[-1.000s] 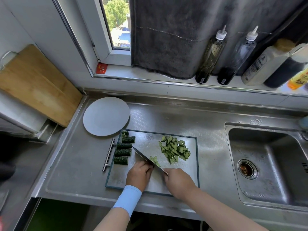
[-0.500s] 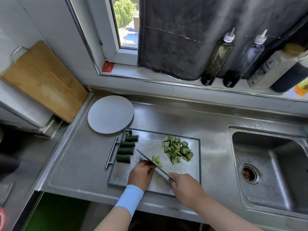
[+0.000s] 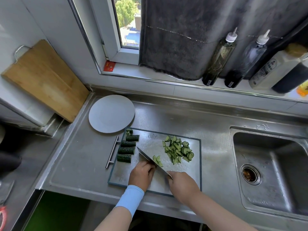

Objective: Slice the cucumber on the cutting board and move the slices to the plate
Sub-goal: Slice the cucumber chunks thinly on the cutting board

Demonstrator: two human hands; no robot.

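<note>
A steel cutting board with a dark rim lies on the counter. Several dark green cucumber chunks line its left side. A heap of thin slices lies at its right, and a few fresh slices sit beside the knife blade. My right hand grips the knife handle. My left hand is curled over a cucumber piece that it hides, pressed against the blade's left face. The white plate sits bare behind the board's left corner.
A sink opens to the right of the board. Bottles stand on the window ledge behind. A wooden board leans against the wall at left. The counter's front edge runs just below the cutting board.
The view has shifted slightly. The knife and both hands stay in the same spot on the board, with a few more slices lying by the blade.
</note>
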